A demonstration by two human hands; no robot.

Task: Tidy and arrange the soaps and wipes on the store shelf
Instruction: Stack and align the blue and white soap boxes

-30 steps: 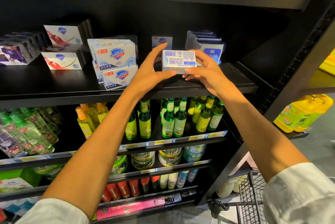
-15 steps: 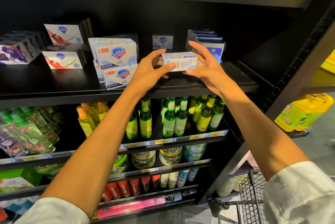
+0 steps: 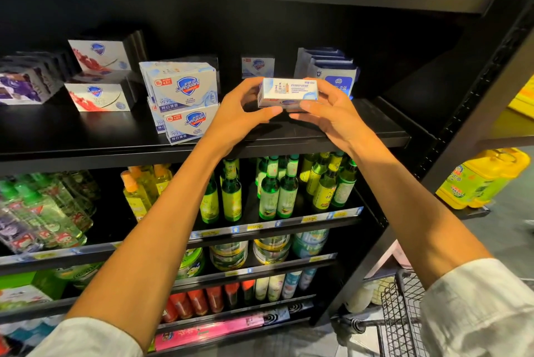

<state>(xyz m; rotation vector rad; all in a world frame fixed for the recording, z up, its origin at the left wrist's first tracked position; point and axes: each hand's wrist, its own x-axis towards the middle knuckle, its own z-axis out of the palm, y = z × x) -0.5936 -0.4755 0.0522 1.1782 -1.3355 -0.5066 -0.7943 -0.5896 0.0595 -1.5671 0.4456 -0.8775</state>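
A white soap box (image 3: 289,92) hangs just above the black shelf (image 3: 375,128), gripped at its two ends by my left hand (image 3: 237,113) and my right hand (image 3: 329,113). Its long side panel faces me. To the left stands a stack of white Safeguard soap boxes (image 3: 185,96). One more Safeguard box (image 3: 257,67) sits at the back of the shelf. Blue wipe packs (image 3: 332,73) stand in a row behind my right hand, partly hidden by it.
Red-patterned soap boxes (image 3: 98,79) and purple boxes (image 3: 20,85) fill the shelf's left part. Green bottles (image 3: 277,192) crowd the shelf below. A wire cart (image 3: 404,316) stands at lower right, yellow jugs (image 3: 479,180) on the neighbouring rack.
Both hands have turned the soap box: its barcode face pointed at me a second ago, now a long side panel does. The box stays over the same spot of the shelf.
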